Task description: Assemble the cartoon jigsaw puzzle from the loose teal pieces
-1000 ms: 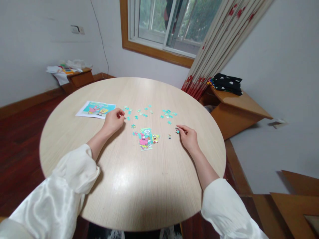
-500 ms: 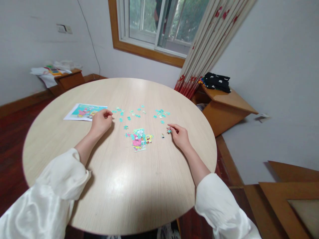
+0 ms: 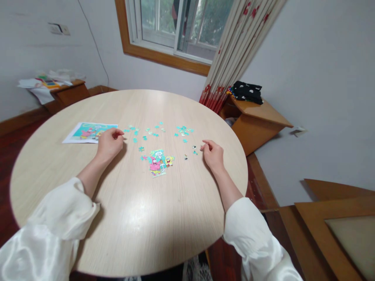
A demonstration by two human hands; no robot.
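A partly joined cartoon jigsaw puzzle (image 3: 157,164) lies on the round table, showing a pink starfish, a pale teal figure and a yellow square figure. My right hand (image 3: 213,155) rests to its right, fingers apart and loosely bent, holding nothing. Just left of those fingertips are a teal puzzle piece (image 3: 195,153) and a small dark-and-white piece (image 3: 194,147). Another small piece (image 3: 186,157) sits nearer the puzzle. Over by the printed picture sheet (image 3: 76,134), my left hand (image 3: 110,144) is closed with fingers curled; what they hold, if anything, is hidden.
Loose teal pieces (image 3: 184,130) lie in a group beyond the puzzle, with more pieces (image 3: 131,128) farther left. The pale round table (image 3: 140,234) fills the middle. A wooden cabinet (image 3: 254,121) with dark cloth stands at right, beside a curtain (image 3: 225,58).
My right hand has let go of the teal piece and drawn slightly right, away from it. My left hand stays by the picture sheet. The view has shifted a little to the right.
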